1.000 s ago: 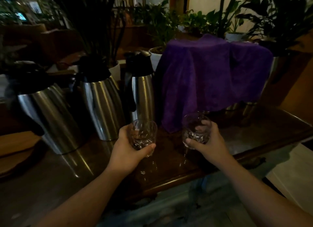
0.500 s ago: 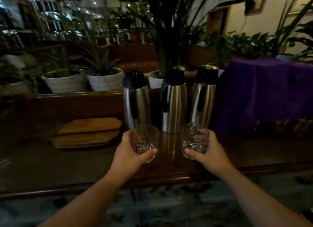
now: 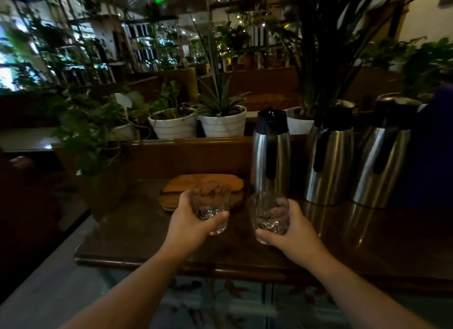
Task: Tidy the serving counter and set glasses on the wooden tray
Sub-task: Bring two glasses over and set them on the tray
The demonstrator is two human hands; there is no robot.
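Note:
My left hand grips a clear cut-glass tumbler, held above the dark wooden counter just in front of the wooden tray. My right hand grips a second clear tumbler, level with the first and to its right. The wooden tray is a stack of light oval boards lying at the back of the counter; the left glass partly hides its front edge. Both glasses look empty.
Three steel thermos jugs with black lids stand in a row right of the tray. White plant pots sit on the ledge behind. A leafy plant overhangs the counter's left end. A purple cloth is at far right.
The view has swung left along the counter: the purple cloth has slid to the right edge and the tray has come to centre. Both hands still hold their glasses, now close to the tray.

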